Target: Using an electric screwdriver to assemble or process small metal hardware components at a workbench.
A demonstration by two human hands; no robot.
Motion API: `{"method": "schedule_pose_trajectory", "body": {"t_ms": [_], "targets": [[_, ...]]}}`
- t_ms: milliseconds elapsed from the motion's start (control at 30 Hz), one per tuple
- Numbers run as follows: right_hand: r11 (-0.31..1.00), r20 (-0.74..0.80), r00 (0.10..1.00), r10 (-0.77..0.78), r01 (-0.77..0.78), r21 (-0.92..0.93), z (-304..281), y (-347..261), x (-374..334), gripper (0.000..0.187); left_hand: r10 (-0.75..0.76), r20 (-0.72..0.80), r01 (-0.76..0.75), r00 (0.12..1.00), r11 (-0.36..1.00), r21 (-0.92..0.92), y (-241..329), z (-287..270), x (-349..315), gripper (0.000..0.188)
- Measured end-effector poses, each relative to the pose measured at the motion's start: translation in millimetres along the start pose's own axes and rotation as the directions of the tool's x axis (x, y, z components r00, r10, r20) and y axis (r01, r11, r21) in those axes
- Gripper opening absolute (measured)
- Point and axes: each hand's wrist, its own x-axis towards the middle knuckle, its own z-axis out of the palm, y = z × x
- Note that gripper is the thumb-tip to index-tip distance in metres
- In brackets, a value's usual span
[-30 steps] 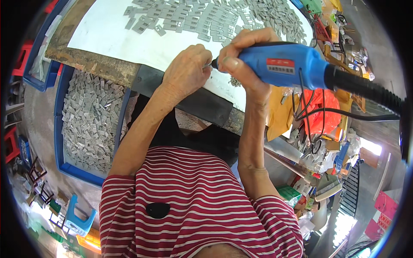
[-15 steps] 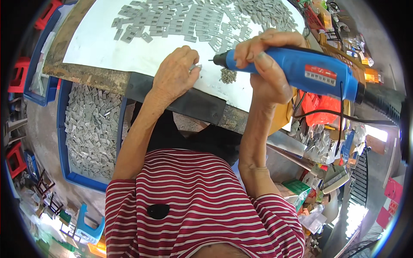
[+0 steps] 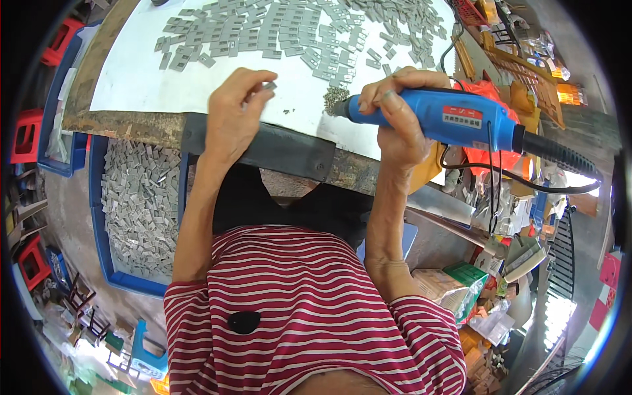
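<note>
Left hand (image 3: 232,112) pinches a small grey plate (image 3: 269,85) near surface (image 3: 131,85) front edge; right hand (image 3: 395,118) grips blue power screwdriver (image 3: 447,118). Risk: loose pinch, plate drops.

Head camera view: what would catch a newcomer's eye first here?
The blue power tool in the right hand, its tip by a small heap of screws. Then the left hand pinching a small grey plate, rows of grey plates across the white table, and a blue crate of them below.
</note>
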Motion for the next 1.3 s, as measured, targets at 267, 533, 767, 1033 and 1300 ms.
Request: {"method": "schedule_pose_trajectory", "body": {"t_ms": [267, 533, 767, 1033, 1300], "targets": [[0.997, 0.022, 0.999, 0.034, -0.032, -0.068, 3, 7, -5, 0.026, -0.209, -0.234, 0.243, 0.950, 0.961, 0.129, -14, -92, -75, 0.016], [0.999, -0.025, 0.999, 0.033, -0.033, -0.017, 4, 10, -3, 0.026, -0.346, -0.435, 0.478, 0.832, 0.844, 0.244, -85, -176, -167, 0.019], [0.992, 0.008, 1.000, -0.009, 0.008, 0.126, 7, 9, -3, 0.025, -0.069, -0.409, 0.244, 0.910, 0.886, 0.394, -58, -150, -133, 0.018], [0.956, -0.118, 0.993, -0.022, 0.055, 0.288, 12, 4, 0, 0.025, 0.110, 0.005, -0.110, 0.994, 0.990, 0.091, 22, -16, -40, 0.020], [0.949, -0.092, 0.995, -0.035, 0.062, 0.308, 9, -4, 0, 0.025, 0.111, 0.096, -0.129, 0.989, 0.969, 0.211, 10, 32, -15, 0.026]]}}
